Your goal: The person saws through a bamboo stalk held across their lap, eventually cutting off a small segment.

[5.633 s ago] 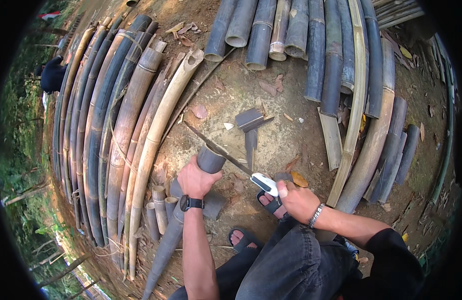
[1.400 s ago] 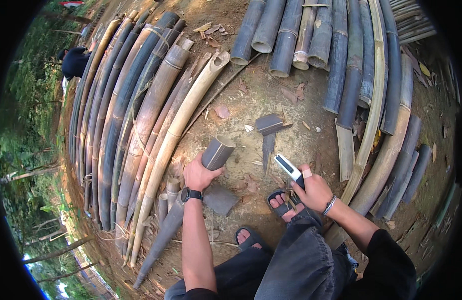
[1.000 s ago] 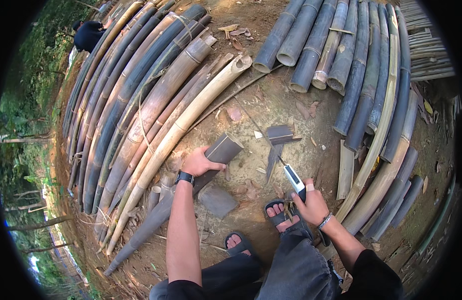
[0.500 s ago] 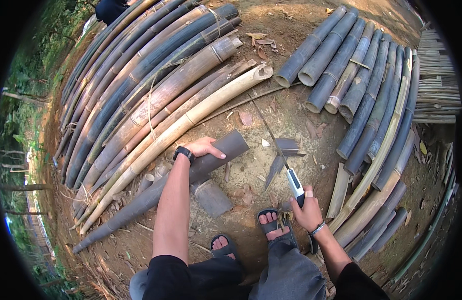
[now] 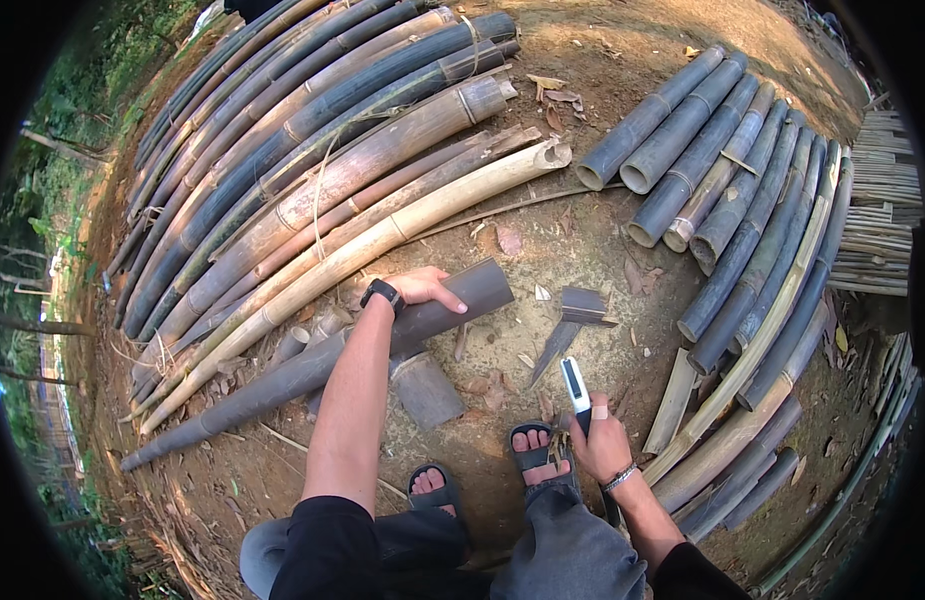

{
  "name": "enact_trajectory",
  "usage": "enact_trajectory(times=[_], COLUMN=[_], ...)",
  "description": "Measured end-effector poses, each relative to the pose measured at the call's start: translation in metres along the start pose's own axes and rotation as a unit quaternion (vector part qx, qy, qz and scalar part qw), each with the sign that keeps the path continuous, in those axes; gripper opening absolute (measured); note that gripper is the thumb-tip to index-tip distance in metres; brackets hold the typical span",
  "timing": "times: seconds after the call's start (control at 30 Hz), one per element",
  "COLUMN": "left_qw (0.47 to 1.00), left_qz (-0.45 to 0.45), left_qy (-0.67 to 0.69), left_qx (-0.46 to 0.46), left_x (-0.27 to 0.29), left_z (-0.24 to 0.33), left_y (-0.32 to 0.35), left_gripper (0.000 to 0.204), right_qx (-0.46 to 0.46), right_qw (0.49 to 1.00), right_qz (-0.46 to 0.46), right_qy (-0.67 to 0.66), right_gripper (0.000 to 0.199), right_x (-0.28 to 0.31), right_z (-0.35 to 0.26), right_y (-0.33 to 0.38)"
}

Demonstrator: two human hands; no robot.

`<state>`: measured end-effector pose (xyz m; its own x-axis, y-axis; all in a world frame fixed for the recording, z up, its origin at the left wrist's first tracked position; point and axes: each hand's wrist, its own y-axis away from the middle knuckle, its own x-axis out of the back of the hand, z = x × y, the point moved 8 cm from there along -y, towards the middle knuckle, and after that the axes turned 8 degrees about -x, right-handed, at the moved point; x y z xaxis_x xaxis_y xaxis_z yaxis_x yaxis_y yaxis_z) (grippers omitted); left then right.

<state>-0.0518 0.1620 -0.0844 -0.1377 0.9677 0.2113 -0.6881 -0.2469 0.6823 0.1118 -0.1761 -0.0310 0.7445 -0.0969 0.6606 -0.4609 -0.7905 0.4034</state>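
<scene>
Pinning the dark bamboo pole (image 5: 382,345) flat on the dirt ground (image 5: 502,490), the left hand (image 5: 427,288) is pressing its thick end steady; the right hand (image 5: 599,445) is gripping a blade (image 5: 574,383) upright, clear.

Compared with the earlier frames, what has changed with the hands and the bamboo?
The left hand has tipped the dark bamboo pole from nearly upright down flat onto the ground, still gripping near its cut end. The right hand has kept hold of the knife. The bamboo piles and wedge-shaped piece are unchanged.
</scene>
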Motion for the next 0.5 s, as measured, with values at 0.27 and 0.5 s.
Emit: enact_trajectory(times=[0.27,0.5], left_qw=[0.999,0.981], left_qz=[0.022,0.121], left_qy=[-0.023,-0.144], left_qx=[-0.014,-0.055], left_x=[-0.003,-0.015], left_z=[0.016,0.028], left_y=[0.009,0.018], left_gripper=[0.072,0.074], right_qx=[0.002,0.010], right_qw=[0.999,0.998], right_qz=[-0.019,-0.061], right_qy=[-0.041,-0.023], right_gripper=[0.040,0.044], right_x=[0.003,0.000], right_z=[-0.007,0.007], right_y=[0.004,0.013])
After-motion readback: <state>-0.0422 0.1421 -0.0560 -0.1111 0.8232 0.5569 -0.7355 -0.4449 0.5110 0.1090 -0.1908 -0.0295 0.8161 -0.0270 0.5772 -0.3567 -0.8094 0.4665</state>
